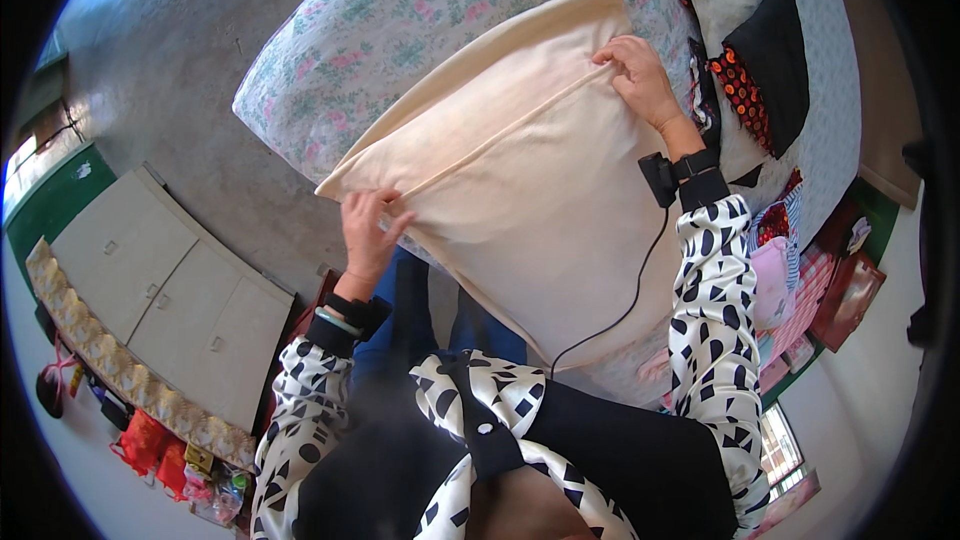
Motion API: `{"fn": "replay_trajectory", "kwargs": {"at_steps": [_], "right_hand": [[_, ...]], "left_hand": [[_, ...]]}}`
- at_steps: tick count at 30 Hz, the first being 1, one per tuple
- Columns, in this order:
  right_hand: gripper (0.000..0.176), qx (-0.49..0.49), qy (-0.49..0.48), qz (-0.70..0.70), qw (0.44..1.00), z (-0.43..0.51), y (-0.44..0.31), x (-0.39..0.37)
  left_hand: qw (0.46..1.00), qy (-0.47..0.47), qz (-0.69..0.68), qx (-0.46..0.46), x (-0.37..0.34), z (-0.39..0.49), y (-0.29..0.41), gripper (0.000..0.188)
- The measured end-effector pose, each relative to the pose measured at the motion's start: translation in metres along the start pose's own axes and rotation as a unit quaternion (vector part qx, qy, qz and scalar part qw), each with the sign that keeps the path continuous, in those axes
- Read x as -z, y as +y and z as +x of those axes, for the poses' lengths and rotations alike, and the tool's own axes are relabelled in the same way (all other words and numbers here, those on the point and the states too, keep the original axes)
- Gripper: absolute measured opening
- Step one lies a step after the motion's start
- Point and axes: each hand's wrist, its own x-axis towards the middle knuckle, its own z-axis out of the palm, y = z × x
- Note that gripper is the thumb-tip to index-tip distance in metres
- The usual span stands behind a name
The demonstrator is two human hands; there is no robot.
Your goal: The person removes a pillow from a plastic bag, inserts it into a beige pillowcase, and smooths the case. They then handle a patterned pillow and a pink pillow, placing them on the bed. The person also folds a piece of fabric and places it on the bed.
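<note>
A cream cloth [540,172] lies spread before me on a bed covered with a floral sheet [375,52]. A straight raised fold or seam runs slantwise across the cloth, and its far edge curls up in a band. At the left end of that ridge, my left hand [369,236] has thumb and fingers on the cloth's edge, gripping it loosely. My right hand [641,82] pinches the ridge's other end, near the far right corner. Part of the cloth's near right side is hidden by my right sleeve.
Black and white fabric pieces with an orange-dotted patch [742,97] lie right of the cloth. A pink folded cloth [772,281] is nearer me. A black cable [637,292] hangs from my right wrist over the cloth. Left stands a pale cabinet [180,300] on a concrete floor [180,75].
</note>
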Motion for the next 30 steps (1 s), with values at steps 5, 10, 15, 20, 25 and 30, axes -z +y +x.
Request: {"fn": "replay_trajectory", "kwargs": {"at_steps": [5,10,15,20,25,30], "right_hand": [[0.009,0.04,-0.129,-0.13,0.982,0.018,0.013,0.011],[0.013,0.023,-0.052,-0.205,0.977,0.017,0.038,0.005],[0.03,-0.216,0.058,0.071,0.972,-0.022,0.062,-0.028],[0.048,-0.402,0.045,0.227,0.886,-0.076,0.078,-0.046],[0.052,-0.395,-0.013,0.296,0.87,-0.096,0.056,-0.025],[0.04,-0.33,0.166,0.035,0.929,-0.101,0.047,0.009]], "left_hand": [[0.968,-0.243,-0.045,0.041,-0.002,0.013,0.0,0.033],[0.98,-0.185,-0.01,-0.07,-0.001,0.012,-0.022,0.033],[0.998,-0.027,0.001,0.057,-0.007,-0.014,-0.035,0.027],[0.82,-0.087,-0.298,0.481,-0.01,-0.02,-0.033,0.042],[0.719,-0.061,-0.462,0.516,-0.013,-0.021,-0.017,0.04],[0.854,0.017,-0.327,0.405,-0.019,-0.016,-0.04,0.033]]}}
